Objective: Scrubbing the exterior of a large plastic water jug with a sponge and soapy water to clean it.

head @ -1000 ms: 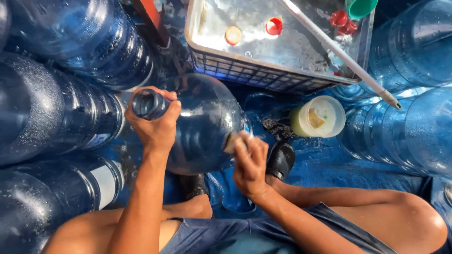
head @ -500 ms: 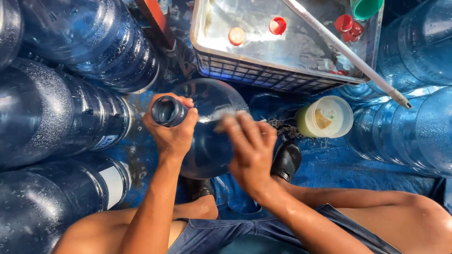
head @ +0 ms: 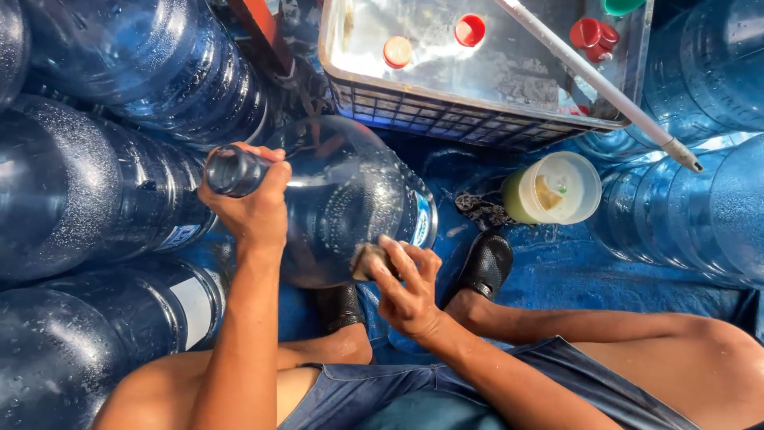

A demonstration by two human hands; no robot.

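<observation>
Hands (head: pixel 247 211) grip jug (head: pixel 350 199) — neck, side.

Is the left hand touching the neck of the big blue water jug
Touching. The head view shows the left hand wrapped around the neck of the water jug, fingers curled over it with no gap.

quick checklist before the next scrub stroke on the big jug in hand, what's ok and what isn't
1. Left hand wrapped round the jug's neck: ok.
2. Water jug lying on its side, clear of the crate: ok.
3. Scrub pad pressed on the jug wall by the right hand: ok.
4. Soap tub open and upright beside the right foot: ok.
5. Jug empty inside: cannot tell.
6. Neck uncapped: ok.
</observation>
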